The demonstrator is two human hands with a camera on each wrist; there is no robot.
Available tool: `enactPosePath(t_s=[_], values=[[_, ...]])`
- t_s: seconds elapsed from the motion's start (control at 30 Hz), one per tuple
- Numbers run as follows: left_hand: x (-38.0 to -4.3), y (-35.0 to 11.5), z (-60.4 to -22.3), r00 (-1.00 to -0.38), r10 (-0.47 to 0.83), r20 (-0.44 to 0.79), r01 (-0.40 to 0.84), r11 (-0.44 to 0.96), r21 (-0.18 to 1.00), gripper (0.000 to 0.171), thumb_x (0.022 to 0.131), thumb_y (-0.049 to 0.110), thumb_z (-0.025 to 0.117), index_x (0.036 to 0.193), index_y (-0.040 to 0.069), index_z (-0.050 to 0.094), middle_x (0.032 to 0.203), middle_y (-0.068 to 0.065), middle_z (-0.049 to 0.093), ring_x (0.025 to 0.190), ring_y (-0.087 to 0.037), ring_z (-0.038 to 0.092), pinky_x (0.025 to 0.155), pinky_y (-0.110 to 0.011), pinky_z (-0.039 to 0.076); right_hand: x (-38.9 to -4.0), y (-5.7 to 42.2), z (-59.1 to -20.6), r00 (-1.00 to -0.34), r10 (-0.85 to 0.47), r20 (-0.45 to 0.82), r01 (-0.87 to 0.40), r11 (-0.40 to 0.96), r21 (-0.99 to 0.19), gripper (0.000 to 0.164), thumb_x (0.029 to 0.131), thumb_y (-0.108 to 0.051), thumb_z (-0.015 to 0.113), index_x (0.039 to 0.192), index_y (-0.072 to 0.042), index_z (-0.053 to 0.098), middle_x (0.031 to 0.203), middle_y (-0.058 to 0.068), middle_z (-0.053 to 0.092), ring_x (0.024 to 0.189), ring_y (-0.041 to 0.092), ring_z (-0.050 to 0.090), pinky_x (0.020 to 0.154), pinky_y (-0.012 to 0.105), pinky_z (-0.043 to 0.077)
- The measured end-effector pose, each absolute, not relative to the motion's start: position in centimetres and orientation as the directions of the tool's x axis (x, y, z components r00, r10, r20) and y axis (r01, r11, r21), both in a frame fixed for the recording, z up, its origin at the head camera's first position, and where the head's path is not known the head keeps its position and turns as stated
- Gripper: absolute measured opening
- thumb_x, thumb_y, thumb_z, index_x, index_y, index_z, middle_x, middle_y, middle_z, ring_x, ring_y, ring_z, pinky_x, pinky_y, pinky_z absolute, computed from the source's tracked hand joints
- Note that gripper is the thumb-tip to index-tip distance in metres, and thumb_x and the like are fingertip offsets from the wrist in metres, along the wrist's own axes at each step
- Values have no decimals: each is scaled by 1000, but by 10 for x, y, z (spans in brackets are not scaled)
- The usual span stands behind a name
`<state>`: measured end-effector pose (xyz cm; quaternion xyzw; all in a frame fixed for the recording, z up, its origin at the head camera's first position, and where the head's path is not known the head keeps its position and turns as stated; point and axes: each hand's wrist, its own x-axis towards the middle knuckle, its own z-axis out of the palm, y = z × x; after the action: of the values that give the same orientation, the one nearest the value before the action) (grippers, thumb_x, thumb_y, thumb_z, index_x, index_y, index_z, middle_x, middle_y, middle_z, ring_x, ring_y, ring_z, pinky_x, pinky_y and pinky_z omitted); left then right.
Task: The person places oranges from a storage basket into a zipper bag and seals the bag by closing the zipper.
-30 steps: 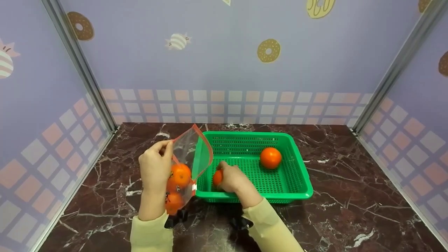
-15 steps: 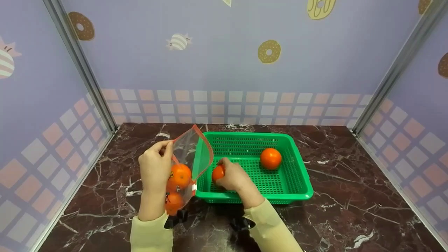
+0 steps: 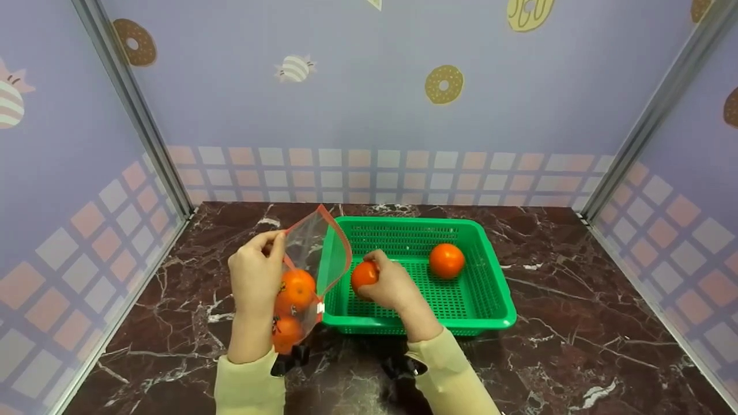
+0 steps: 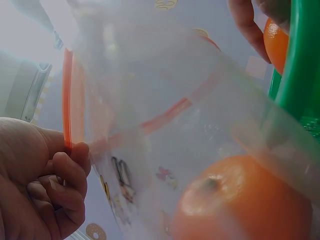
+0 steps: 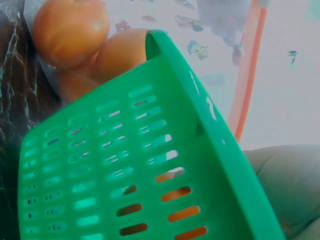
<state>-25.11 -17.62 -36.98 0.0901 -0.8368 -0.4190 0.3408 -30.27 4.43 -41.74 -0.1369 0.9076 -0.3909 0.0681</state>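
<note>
By the right hand [image 3: 393, 283], an orange [image 3: 362, 280] is gripped over the left end of the green basket [image 3: 505, 314]; by the left hand [image 3: 256, 276], the zip bag [image 3: 307, 237] is pinched at one edge, so its unsupported side could be snagged.

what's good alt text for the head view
A person's right hand grips a round orange fruit in or just above a green perforated plastic basket, while the left hand pinches a clear, red-edged plastic bag of similar fruit. Another fruit sits in the basket.
</note>
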Motion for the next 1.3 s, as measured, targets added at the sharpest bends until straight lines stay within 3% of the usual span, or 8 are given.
enactPosePath(t_s=[0.73, 1.3], values=[[-251, -175, -370, -740, -426, 520, 149, 650, 745, 22, 102, 17, 65, 105, 1, 80, 74, -16, 71, 49, -11, 44, 48, -21, 32, -301, 54, -409, -964, -259, 54, -195, 557, -807, 56, 89, -12, 74, 141, -15, 54, 135, 20, 62, 110, 35, 65, 85, 47, 59], [-252, -175, -371, -745, -424, 515, 150, 645, 749, 22, 102, 16, 65, 106, 0, 80, 76, -17, 72, 50, -12, 45, 48, -20, 32, -301, 56, -402, -976, -146, 161, -206, 385, -900, 59, 89, -15, 78, 143, -24, 55, 146, 14, 57, 124, 38, 61, 94, 54, 56]])
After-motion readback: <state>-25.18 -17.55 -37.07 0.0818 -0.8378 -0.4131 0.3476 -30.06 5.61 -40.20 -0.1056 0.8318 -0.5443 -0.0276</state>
